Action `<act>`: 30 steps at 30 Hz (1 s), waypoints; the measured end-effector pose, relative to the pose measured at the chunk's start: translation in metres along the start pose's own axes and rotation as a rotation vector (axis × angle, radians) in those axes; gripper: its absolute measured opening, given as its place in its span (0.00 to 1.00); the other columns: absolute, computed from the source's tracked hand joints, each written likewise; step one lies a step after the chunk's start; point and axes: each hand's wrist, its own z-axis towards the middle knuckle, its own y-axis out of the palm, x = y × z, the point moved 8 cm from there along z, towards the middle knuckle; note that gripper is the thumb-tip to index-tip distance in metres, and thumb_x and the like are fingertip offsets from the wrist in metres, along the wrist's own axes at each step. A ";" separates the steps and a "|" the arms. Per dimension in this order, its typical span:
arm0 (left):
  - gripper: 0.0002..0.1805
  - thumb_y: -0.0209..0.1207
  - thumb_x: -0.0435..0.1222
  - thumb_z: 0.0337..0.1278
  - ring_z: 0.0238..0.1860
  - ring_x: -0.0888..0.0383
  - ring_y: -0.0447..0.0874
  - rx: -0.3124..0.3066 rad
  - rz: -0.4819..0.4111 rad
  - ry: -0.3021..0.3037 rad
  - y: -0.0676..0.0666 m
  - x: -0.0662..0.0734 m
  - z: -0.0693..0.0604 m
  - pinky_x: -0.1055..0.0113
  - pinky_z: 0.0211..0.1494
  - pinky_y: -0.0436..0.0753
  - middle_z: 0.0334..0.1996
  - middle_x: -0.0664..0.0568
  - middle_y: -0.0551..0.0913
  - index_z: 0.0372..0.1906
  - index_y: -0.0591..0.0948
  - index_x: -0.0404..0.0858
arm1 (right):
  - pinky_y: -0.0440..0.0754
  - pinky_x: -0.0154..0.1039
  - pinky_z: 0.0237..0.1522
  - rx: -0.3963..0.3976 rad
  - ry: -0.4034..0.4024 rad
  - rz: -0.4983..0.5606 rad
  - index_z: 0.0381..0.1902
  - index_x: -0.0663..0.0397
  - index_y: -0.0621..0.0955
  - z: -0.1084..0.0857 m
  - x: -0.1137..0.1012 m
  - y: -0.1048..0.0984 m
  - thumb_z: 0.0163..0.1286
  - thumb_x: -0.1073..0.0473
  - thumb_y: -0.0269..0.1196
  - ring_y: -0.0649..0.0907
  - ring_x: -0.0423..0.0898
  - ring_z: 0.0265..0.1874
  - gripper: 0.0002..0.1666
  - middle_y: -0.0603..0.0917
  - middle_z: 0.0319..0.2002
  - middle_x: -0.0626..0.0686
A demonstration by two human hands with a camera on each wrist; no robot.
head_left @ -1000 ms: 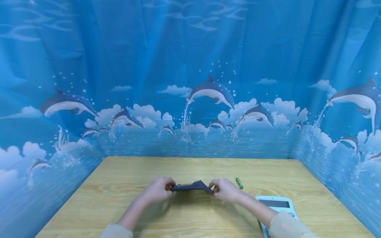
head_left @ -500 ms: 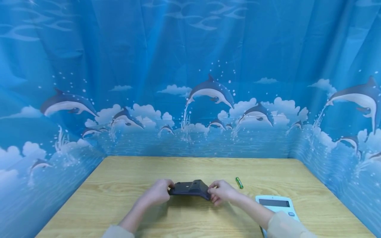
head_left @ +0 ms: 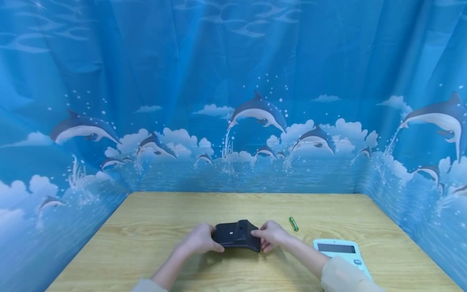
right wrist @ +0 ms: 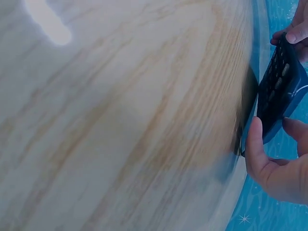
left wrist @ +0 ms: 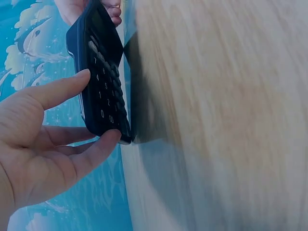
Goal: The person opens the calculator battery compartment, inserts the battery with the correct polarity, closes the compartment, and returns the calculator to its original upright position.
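A black calculator (head_left: 233, 236) is held between two hands over the middle of the counter (head_left: 153, 221), its back toward the head camera and its number keys facing the counter; whether its edge touches the wood I cannot tell. The left hand (head_left: 202, 238) grips one end, fingers and thumb bent around the casing. The right hand (head_left: 273, 235) pinches the opposite end between thumb and fingers. Just beyond the right hand lies a green battery (head_left: 293, 224). Nearer the person, by the right forearm, rests a light-blue calculator (head_left: 348, 256). A dolphin-print curtain (head_left: 204, 81) surrounds the counter.
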 end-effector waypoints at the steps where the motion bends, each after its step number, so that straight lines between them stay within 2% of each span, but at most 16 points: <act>1: 0.37 0.74 0.36 0.31 0.47 0.39 0.77 0.006 0.001 -0.004 0.001 0.000 0.000 0.48 0.52 0.73 0.44 0.31 0.78 0.50 0.73 0.20 | 0.81 0.38 0.21 0.002 0.003 -0.009 0.35 0.71 0.74 0.000 0.000 0.000 0.62 0.59 0.63 0.76 0.44 0.15 0.17 0.75 0.18 0.55; 5: 0.41 0.75 0.37 0.30 0.52 0.37 0.73 0.008 0.002 -0.059 0.005 -0.004 -0.001 0.47 0.55 0.70 0.49 0.30 0.76 0.53 0.72 0.21 | 0.80 0.38 0.20 0.003 0.014 -0.054 0.32 0.69 0.75 -0.001 0.000 0.000 0.61 0.56 0.63 0.77 0.44 0.15 0.18 0.76 0.18 0.56; 10: 0.40 0.76 0.38 0.27 0.50 0.38 0.75 0.012 0.054 -0.100 0.010 -0.005 -0.001 0.49 0.53 0.72 0.47 0.32 0.78 0.50 0.74 0.20 | 0.81 0.38 0.20 -0.005 0.026 -0.091 0.27 0.66 0.73 -0.003 0.001 -0.001 0.61 0.54 0.64 0.77 0.44 0.14 0.19 0.77 0.19 0.58; 14: 0.38 0.76 0.38 0.24 0.46 0.39 0.77 0.025 0.083 -0.090 0.014 -0.003 -0.001 0.50 0.51 0.74 0.43 0.32 0.79 0.46 0.75 0.19 | 0.80 0.38 0.19 -0.016 0.033 -0.097 0.25 0.63 0.72 -0.002 0.005 -0.001 0.61 0.53 0.63 0.75 0.43 0.13 0.19 0.77 0.19 0.57; 20: 0.39 0.77 0.36 0.21 0.44 0.38 0.78 0.067 0.071 -0.082 0.018 -0.003 -0.003 0.50 0.51 0.75 0.41 0.30 0.79 0.45 0.75 0.18 | 0.80 0.38 0.18 -0.036 0.030 -0.133 0.23 0.62 0.71 -0.002 0.007 0.001 0.62 0.51 0.62 0.74 0.41 0.10 0.21 0.76 0.17 0.56; 30: 0.33 0.76 0.33 0.23 0.40 0.41 0.78 0.050 0.116 -0.082 0.022 -0.003 -0.007 0.49 0.48 0.76 0.37 0.34 0.79 0.42 0.75 0.21 | 0.79 0.38 0.16 -0.034 0.005 -0.210 0.20 0.62 0.70 -0.003 0.000 0.006 0.61 0.52 0.63 0.74 0.41 0.07 0.21 0.75 0.13 0.55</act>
